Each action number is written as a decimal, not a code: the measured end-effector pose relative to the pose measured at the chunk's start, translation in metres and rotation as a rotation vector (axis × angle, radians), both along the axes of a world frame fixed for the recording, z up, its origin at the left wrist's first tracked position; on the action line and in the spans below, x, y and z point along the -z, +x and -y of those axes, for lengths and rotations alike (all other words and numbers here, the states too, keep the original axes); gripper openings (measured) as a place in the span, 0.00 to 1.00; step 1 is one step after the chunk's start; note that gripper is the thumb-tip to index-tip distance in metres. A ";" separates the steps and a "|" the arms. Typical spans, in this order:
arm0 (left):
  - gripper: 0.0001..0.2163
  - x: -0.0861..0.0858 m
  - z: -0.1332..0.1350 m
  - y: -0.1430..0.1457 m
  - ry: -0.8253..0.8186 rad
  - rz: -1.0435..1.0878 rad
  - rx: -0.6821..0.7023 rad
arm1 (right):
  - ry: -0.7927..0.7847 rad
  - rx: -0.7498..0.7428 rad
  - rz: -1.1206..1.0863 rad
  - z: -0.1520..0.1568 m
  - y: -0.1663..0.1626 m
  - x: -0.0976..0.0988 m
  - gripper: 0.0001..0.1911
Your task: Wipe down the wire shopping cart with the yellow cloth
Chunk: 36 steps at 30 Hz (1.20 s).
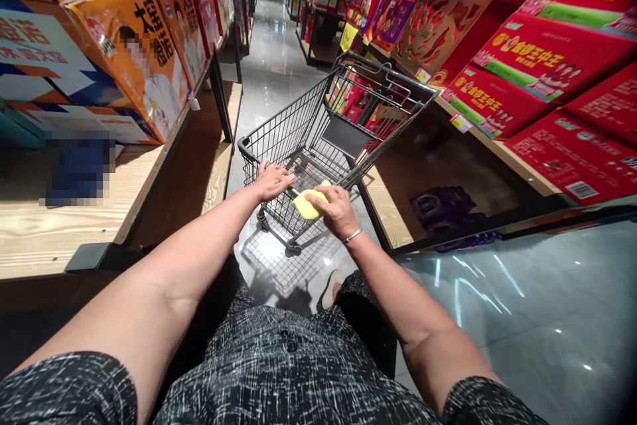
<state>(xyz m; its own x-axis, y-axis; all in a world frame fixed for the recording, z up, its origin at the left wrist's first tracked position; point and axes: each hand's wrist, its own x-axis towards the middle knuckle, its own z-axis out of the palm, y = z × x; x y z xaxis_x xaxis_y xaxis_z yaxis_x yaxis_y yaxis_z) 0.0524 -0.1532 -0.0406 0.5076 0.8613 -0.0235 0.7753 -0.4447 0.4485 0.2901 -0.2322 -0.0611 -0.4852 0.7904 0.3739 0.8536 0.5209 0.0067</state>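
Observation:
A black wire shopping cart (pixel 291 117) stands in the aisle in front of me, its near end toward my body and its handle end at the far right. My left hand (pixel 273 181) is on the near rim, the fingers bent over the wire edge. In my right hand (pixel 339 211) is a folded yellow cloth (pixel 307 205), pinched between thumb and fingers at the same near rim. The cloth covers part of the rim, so its exact contact there is hidden. A thin bracelet (pixel 352 235) circles my right wrist.
Orange cartons (pixel 132 57) are stacked on a wooden shelf (pixel 99 226) to my left. Red cartons (pixel 542 57) fill the shelf at my right, with purple packs (pixel 442 206) below. A glossy tiled floor (pixel 279 34) runs down the aisle between the shelves.

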 end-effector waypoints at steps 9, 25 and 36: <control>0.21 -0.008 -0.007 -0.013 -0.051 -0.057 0.021 | 0.006 0.376 -0.299 -0.096 0.077 -0.014 0.24; 0.28 0.001 0.000 -0.008 -0.018 0.137 -0.044 | -0.294 0.180 -0.339 0.041 -0.066 0.134 0.24; 0.29 0.004 -0.008 -0.015 -0.017 0.139 -0.054 | -0.544 0.448 -0.625 -0.007 -0.054 0.127 0.16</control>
